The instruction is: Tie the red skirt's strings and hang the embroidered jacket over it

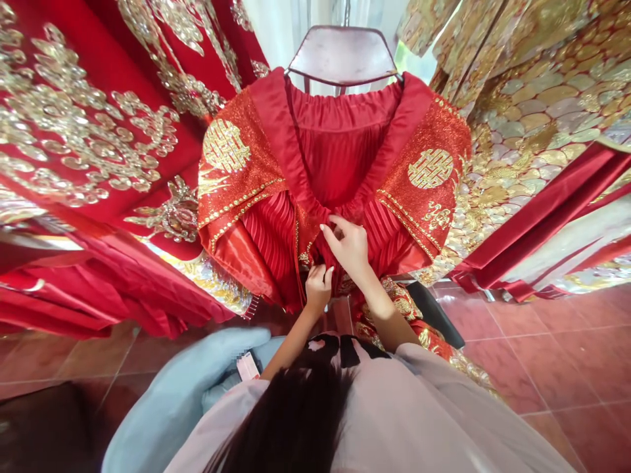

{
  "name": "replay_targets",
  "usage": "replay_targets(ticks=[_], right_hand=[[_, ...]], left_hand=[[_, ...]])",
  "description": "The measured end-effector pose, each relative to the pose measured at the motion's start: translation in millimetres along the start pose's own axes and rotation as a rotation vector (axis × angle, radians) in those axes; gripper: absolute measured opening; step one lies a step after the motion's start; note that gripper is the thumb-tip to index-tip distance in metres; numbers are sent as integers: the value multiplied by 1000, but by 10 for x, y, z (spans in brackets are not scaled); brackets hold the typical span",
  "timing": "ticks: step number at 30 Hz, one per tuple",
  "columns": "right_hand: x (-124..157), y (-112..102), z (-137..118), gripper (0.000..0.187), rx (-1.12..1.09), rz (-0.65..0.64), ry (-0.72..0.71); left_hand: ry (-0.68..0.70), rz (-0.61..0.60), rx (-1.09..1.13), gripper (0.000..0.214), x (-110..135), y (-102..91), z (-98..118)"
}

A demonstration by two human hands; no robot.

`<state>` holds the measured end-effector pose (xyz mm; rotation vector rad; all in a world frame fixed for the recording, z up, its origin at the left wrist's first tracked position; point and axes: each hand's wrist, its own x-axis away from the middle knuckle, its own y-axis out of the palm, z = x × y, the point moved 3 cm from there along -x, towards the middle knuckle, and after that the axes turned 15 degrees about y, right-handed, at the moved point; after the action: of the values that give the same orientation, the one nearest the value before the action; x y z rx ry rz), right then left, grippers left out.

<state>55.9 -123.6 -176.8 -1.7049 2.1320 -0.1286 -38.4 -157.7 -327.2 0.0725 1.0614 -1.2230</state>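
Observation:
A red pleated skirt (pixel 335 154) with a gathered elastic waistband hangs by its two sides from a dark hanger (pixel 340 27). Its glittery panels carry round gold emblems and beaded edging. At the lower middle of the waistband, my right hand (pixel 349 246) pinches the red fabric between thumb and fingers. Just below and to the left, my left hand (pixel 318 289) has its fingers closed on the skirt's cloth, beside a small gold ornament (pixel 305 259). The exact bit of cloth in each hand is partly hidden by the fingers.
Red garments with beaded silver-gold appliqué (pixel 93 131) hang at left. A gold scale-patterned garment (pixel 532 125) hangs at right. A pale blue seat-like cushion (pixel 162 394) stands below, with a small pink-and-white card-like item (pixel 248 366) on it. Red tiles (pixel 566 368) cover the floor.

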Motion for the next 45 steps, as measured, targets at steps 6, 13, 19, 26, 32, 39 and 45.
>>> replay_targets(ticks=[6,13,19,26,32,39,45], right_hand=[[339,3,200,26,55,-62,-25],[504,2,341,24,104,-359,-23],[88,-266,281,21,-82,-58,39],[381,-33,410,33,81,-215,82],[537,47,378,17,-416,-414,288],[568,57,334,18,-610,-271,334],[615,108,374,17,-566,-211,322]], left_hand=[[-1,127,41,46,-274,-340,131],[-205,160,512,48,-586,-599,480],[-351,254,628,48,-422,-531,462],[-511,237,790,49,-203,-394,510],[-518,178,882,54,-212,-401,555],[-446,198,736,47,-211,-533,545],[-85,405,295,27,-494,-926,541]])
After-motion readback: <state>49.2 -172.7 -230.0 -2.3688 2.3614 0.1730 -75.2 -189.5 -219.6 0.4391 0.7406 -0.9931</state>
